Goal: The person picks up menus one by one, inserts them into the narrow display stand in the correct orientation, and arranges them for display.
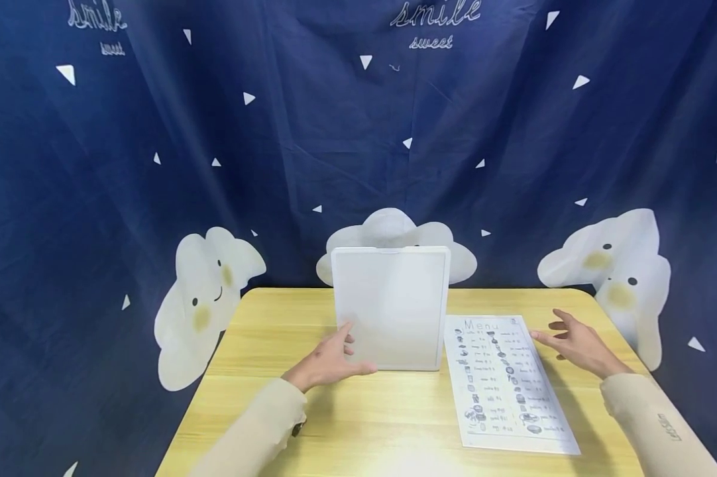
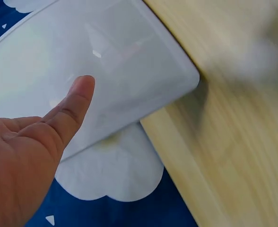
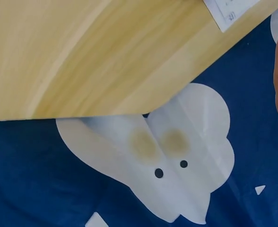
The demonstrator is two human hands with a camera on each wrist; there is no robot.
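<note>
A white rectangular panel (image 1: 391,308) with rounded corners stands upright on the wooden table, a small notch in its top edge. In front of its lower left part is my left hand (image 1: 334,361), thumb and fingers spread apart and holding nothing. The left wrist view shows one finger of that hand (image 2: 58,118) extended across the panel's glossy face (image 2: 143,61). To the right lies a printed sheet headed "Menu" (image 1: 496,391), with small pictures and lines of text. My right hand (image 1: 582,344) hovers by its upper right edge, fingers loosely parted, nothing in it.
The light wooden table (image 1: 263,331) has rounded far corners. Behind it hangs a dark blue curtain (image 1: 311,119) printed with white clouds and triangles. A bright glare lies on the table's near middle.
</note>
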